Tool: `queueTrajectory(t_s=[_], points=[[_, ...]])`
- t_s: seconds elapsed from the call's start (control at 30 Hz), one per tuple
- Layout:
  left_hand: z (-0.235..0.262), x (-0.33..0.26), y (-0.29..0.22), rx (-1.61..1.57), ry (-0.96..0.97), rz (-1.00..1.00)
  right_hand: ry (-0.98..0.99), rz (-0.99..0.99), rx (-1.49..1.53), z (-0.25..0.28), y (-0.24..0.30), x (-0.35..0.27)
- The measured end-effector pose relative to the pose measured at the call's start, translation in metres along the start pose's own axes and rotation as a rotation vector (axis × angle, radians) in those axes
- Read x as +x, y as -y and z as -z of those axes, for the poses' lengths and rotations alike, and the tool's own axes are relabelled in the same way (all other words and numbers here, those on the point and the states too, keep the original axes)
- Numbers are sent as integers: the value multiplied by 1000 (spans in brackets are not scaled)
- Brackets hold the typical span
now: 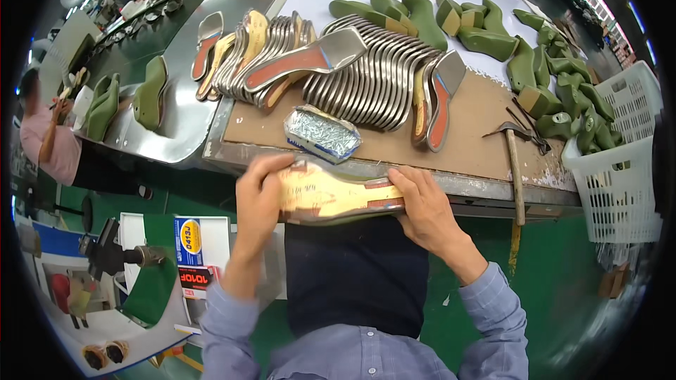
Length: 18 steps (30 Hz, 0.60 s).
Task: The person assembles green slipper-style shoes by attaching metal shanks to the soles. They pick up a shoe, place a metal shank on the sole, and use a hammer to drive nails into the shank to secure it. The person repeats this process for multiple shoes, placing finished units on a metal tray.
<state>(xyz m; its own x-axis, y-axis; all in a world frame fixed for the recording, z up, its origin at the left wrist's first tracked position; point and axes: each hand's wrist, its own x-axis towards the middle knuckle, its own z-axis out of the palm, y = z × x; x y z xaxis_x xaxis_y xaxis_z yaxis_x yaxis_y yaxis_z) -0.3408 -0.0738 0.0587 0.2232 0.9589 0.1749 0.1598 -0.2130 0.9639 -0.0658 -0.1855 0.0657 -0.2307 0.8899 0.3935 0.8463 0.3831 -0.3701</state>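
Observation:
Above my lap, at the table's front edge, I hold a green shoe last with a pale yellow insole (320,193) on its upturned sole. My left hand (258,193) is closed round one end, slightly blurred. My right hand (428,211) grips the narrower end, thumb on the insole and fingers underneath. Just beyond sits an open pack of small metal nails (324,134). Behind it stand closely packed rows of curved silver-edged insoles (366,74). One insole with a reddish-brown underside (299,63) lies across the rows, and another (440,102) leans at their right end.
Green shoe lasts (487,43) crowd the table's back and right side; several more (150,95) stand on the metal surface at left. A hammer (515,169) overhangs the front edge beside pincers (529,128). A white crate (620,183) stands at right. A co-worker (60,130) is at left.

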Motion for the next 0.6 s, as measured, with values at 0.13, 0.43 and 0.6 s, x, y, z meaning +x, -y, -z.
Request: queueTrajectory(t_s=[0.13, 0.43, 0.6], points=[[-33, 90, -55, 509, 386, 26, 15, -30, -3, 0, 3, -1], [-54, 127, -24, 868, 559, -7, -23, -43, 1, 1, 5, -4], [-48, 127, -26, 736, 548, 8, -45, -47, 14, 0, 4, -7]])
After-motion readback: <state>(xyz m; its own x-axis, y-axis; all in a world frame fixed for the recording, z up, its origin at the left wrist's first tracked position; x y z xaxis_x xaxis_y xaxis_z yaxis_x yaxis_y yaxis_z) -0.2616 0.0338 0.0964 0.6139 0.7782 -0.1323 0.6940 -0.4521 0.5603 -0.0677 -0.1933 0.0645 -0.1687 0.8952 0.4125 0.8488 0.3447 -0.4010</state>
